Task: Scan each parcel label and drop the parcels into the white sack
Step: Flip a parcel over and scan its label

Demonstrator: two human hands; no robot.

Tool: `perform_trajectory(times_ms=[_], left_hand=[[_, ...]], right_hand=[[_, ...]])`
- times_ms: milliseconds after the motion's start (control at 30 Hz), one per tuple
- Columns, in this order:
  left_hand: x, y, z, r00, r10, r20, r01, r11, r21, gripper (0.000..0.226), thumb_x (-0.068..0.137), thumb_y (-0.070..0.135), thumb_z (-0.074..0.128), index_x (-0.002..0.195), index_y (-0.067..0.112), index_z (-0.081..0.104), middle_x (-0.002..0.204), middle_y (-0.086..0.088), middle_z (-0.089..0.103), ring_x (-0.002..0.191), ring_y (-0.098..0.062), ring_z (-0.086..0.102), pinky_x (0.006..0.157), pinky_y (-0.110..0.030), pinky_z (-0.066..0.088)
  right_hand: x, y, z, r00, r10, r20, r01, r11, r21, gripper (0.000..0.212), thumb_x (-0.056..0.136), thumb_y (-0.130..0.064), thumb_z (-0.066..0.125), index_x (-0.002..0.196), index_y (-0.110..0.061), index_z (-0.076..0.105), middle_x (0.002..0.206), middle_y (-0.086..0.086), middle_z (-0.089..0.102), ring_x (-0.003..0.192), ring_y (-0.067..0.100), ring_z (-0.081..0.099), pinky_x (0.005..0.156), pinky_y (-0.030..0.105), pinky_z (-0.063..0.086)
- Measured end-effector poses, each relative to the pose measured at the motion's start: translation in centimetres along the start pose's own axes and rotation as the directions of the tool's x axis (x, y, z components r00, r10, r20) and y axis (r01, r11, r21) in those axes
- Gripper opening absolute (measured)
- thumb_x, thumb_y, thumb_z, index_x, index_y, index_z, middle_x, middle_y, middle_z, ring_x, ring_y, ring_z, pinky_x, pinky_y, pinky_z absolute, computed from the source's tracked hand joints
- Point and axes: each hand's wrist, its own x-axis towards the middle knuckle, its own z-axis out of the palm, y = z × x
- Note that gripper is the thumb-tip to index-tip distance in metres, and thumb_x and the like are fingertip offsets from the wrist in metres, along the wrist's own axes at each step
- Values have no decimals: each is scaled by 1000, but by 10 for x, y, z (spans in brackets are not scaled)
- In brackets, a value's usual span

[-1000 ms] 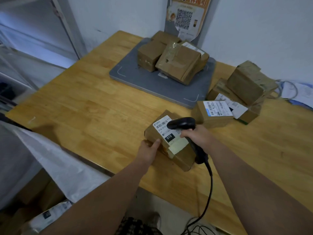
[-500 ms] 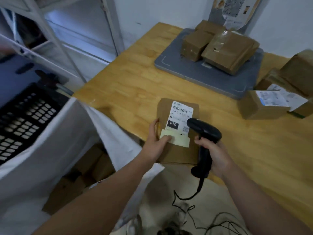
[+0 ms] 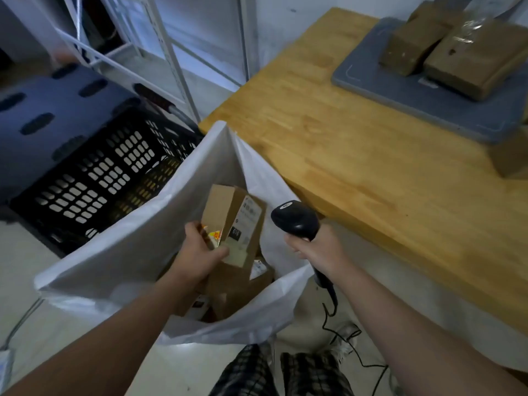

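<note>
Wooden table is filling the right side, its edge sitting just beside the white sack, whose mouth is gaping wide so parcels can go straight in off the work surface. Beyond the sack, a black slotted crate is sitting on the pale floor, with white shelving standing behind. A grey platform on the table is carrying more brown parcels, probably awaiting scanning. Over the sack's mouth the parcel is hanging tilted, the left hand gripping its near end with curled fingers, apparently about to release. The right hand is wrapping round the black scanner, keeping it aside.
</note>
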Motion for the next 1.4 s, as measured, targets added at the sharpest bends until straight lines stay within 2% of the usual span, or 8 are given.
perform_trajectory(times_ms=[167,300,467,633,767,867,1167,1400], left_hand=[[16,-34,-8,988,119,-102,-52,863,502,79,81,33,71,141,14,23,135,-11,44,111,-32,56,80,-39,47],[62,-35,11,972,234,28,-171,621,765,85,87,32,63,151,18,8,145,-10,35,117,-35,52,81,-42,48],[106,-56,40,950,265,166,-237,261,936,75,90,38,62,147,18,17,143,-16,27,121,-35,43,91,-41,45],[128,-71,60,923,334,193,-306,329,893,57,87,26,67,140,18,44,131,-20,45,109,-41,50,90,-50,45],[125,-68,74,930,61,364,-365,283,887,69,92,19,56,150,33,21,146,-10,27,127,-35,34,99,-45,38],[117,-61,76,923,34,383,-374,311,874,64,94,18,53,150,31,24,142,-11,33,125,-33,37,95,-43,40],[79,-28,50,949,228,217,-289,357,888,47,94,24,57,136,15,40,131,-11,48,121,-30,45,95,-40,40],[42,48,53,840,470,270,-461,356,813,31,101,26,39,126,14,52,121,-9,54,110,-29,50,87,-40,42]], right_hand=[[9,13,27,1000,10,-2,-11,994,-106,24,79,-25,76,99,-15,68,85,2,71,85,17,68,84,45,58],[24,27,47,999,36,-31,-38,995,-96,26,78,-28,77,100,-16,67,84,1,70,85,18,69,83,44,58],[47,49,56,993,59,-100,-70,991,-113,25,79,-27,75,98,-14,66,82,2,69,84,21,69,82,42,58],[62,62,58,992,31,-126,-55,980,-191,17,81,-22,74,90,-14,62,78,3,65,81,24,68,78,40,57],[60,70,58,991,33,-128,-61,974,-217,17,80,-20,73,92,-15,62,79,4,66,81,24,68,80,41,58],[54,71,55,991,42,-128,-70,972,-224,17,80,-20,73,92,-14,62,76,1,63,81,25,68,80,40,57],[34,46,25,981,35,-189,-76,973,-216,15,80,-21,71,84,-14,59,73,4,62,81,28,68,73,39,54],[8,5,-24,957,2,-291,-52,985,-165,17,83,-20,69,80,-5,62,70,14,66,74,31,68,65,35,48]])
